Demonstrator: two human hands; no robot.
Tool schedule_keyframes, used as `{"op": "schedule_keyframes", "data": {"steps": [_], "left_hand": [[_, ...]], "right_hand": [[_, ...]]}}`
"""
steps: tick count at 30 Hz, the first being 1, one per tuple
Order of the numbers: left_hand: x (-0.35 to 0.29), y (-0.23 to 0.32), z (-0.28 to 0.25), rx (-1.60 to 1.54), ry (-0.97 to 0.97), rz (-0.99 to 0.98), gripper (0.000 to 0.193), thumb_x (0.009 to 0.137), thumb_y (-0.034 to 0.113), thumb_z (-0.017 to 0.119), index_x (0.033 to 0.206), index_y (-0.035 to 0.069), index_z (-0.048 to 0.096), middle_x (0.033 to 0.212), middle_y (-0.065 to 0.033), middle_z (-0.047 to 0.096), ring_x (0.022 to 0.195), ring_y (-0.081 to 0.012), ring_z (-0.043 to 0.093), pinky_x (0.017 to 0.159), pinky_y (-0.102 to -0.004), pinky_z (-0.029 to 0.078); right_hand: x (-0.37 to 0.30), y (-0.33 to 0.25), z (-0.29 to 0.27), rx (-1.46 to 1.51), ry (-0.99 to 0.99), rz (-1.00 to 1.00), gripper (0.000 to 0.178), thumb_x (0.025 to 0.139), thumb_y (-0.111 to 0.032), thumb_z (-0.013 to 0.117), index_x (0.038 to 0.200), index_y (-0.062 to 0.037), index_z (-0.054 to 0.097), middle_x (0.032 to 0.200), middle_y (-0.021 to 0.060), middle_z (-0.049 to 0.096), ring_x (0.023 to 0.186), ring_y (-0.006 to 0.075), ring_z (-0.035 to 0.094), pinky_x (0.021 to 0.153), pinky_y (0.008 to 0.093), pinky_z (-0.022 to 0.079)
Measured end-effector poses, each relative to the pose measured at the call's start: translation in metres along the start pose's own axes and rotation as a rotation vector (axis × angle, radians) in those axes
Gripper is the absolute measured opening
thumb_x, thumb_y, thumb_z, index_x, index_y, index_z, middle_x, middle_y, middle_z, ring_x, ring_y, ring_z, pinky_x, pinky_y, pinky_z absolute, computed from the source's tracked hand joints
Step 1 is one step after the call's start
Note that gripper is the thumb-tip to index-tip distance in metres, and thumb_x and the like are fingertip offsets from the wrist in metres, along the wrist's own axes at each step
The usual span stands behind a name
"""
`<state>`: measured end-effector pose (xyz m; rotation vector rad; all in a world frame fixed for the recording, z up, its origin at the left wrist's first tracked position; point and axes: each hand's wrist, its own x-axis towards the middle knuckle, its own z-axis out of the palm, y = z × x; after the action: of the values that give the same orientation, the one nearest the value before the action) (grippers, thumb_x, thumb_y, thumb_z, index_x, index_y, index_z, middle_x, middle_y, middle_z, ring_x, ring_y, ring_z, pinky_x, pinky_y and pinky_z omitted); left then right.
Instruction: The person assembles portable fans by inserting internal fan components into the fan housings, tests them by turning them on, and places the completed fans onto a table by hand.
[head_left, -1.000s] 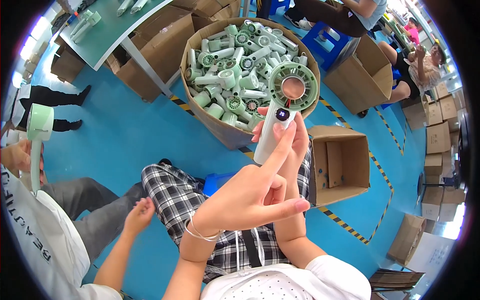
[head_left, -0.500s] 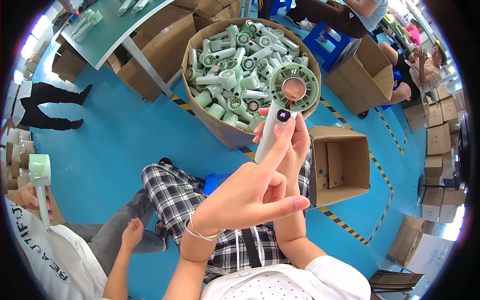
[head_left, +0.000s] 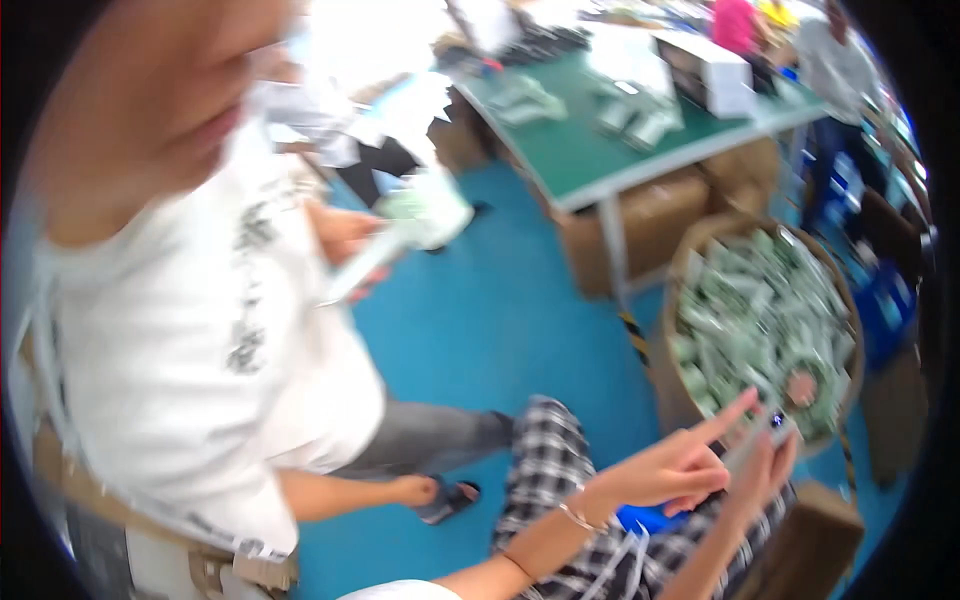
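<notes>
My right hand (head_left: 762, 468) is closed round the pale handle of a handheld fan (head_left: 778, 422). The fan's round head, with a copper-coloured centre, overlaps the carton of fans behind it, and a small dark display sits below the head. My left hand (head_left: 672, 468), with a bracelet at the wrist, holds nothing. Its index finger points out beside the fan and its other fingers are loosely bent; blur hides whether the fingertip touches. Beyond my hands, the big carton (head_left: 672, 375) is full of pale green and white fans (head_left: 750, 290).
Close on the left stands a co-worker in a white shirt (head_left: 200, 330), holding another pale green fan (head_left: 435, 208). A green table (head_left: 570, 160) at the back bears several fans and a white box (head_left: 720, 75). A brown carton (head_left: 815, 540) stands at the lower right.
The view has swung left and is blurred, so my hands now appear at the lower right and the co-worker fills the left. My right hand still holds the fan; my left index finger has lifted from its front.
</notes>
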<state>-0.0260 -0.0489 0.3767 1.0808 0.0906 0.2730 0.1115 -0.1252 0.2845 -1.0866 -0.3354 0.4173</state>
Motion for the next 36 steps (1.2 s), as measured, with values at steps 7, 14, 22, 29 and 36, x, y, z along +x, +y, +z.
{"op": "schedule_keyframes", "data": {"steps": [7,14,22,29,36], "left_hand": [[0.001,-0.064,-0.056,0.133,0.334,0.115,0.067,0.092,0.036,0.049,0.142,0.011,0.014,0.052,-0.0009,0.049,0.04,-0.0074,0.045,0.038,-0.0204,0.036],[-0.066,-0.306,-0.183,0.654,0.797,-0.632,0.042,0.083,0.033,0.055,0.117,0.007,0.052,0.088,-0.0139,0.065,0.064,-0.0242,0.062,0.062,-0.0347,0.051],[-0.038,-0.304,-0.151,0.829,0.621,-0.584,0.043,0.082,0.037,0.054,0.113,0.007,0.055,0.104,-0.0208,0.06,0.1,-0.0355,0.056,0.087,-0.0423,0.044],[-0.034,-0.308,-0.142,1.124,0.112,-0.737,0.044,0.082,0.039,0.054,0.114,0.008,0.056,0.11,-0.0187,0.059,0.102,-0.0351,0.055,0.089,-0.0417,0.043],[-0.049,-0.318,-0.16,1.114,0.077,-0.675,0.042,0.08,0.041,0.052,0.09,0.004,0.066,0.09,-0.0194,0.064,0.083,-0.036,0.062,0.077,-0.0433,0.048]], "right_hand": [[0.001,0.007,0.009,0.08,-0.204,-0.009,0.031,0.087,-0.015,0.051,0.11,0.0041,0.045,0.101,0.0155,0.058,0.067,0.0133,0.055,0.054,0.0246,0.047],[0.013,0.024,0.02,0.149,-0.15,0.126,0.036,0.085,-0.015,0.054,0.115,0.0013,0.044,0.098,0.0182,0.06,0.066,0.0179,0.059,0.053,0.0278,0.051],[0.025,0.047,-0.013,0.12,-0.096,0.216,0.027,0.086,-0.011,0.048,0.108,0.0044,0.046,0.095,0.0166,0.059,0.063,0.0179,0.059,0.052,0.0292,0.05],[0.033,0.049,-0.014,0.119,-0.114,0.226,0.029,0.086,-0.016,0.051,0.108,0.0018,0.048,0.096,0.0131,0.059,0.066,0.0169,0.059,0.052,0.0291,0.052],[0.018,0.084,0.009,0.161,-0.084,0.377,0.035,0.087,-0.017,0.048,0.118,-0.0083,0.036,0.096,0.012,0.057,0.065,0.0256,0.06,0.055,0.0387,0.053]]}}
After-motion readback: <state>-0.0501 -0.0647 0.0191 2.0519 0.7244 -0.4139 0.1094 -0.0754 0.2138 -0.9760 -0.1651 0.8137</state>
